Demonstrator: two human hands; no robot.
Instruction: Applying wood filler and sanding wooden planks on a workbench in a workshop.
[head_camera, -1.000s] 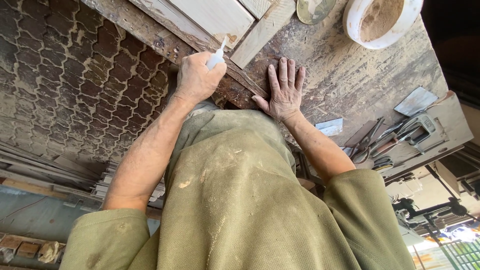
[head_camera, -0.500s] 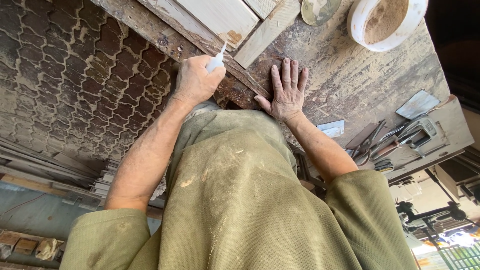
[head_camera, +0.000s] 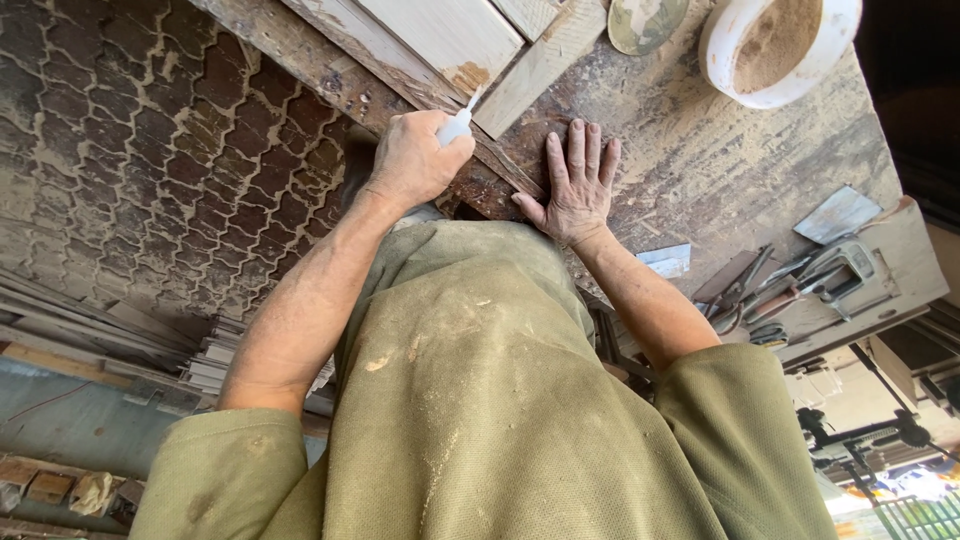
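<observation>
Across the upper right runs a worn, stained wooden bench (head_camera: 720, 170), with a paved brick floor (head_camera: 150, 150) to its left. Pale wooden boards (head_camera: 440, 35) lie along the bench's near edge. A white round tub (head_camera: 775, 45) holding brown dust stands at the far end, and a heap of metal hand tools (head_camera: 780, 290) rests on a board off to the right. The left hand (head_camera: 575, 185) lies flat on the bench, palm down, fingers (head_camera: 580, 150) straight and close together, holding nothing. The right hand (head_camera: 415, 155) sits just beside it at the bench edge, its fingers curled tight around a small white tube (head_camera: 455, 125), whose thin nozzle points at the end of a board.
</observation>
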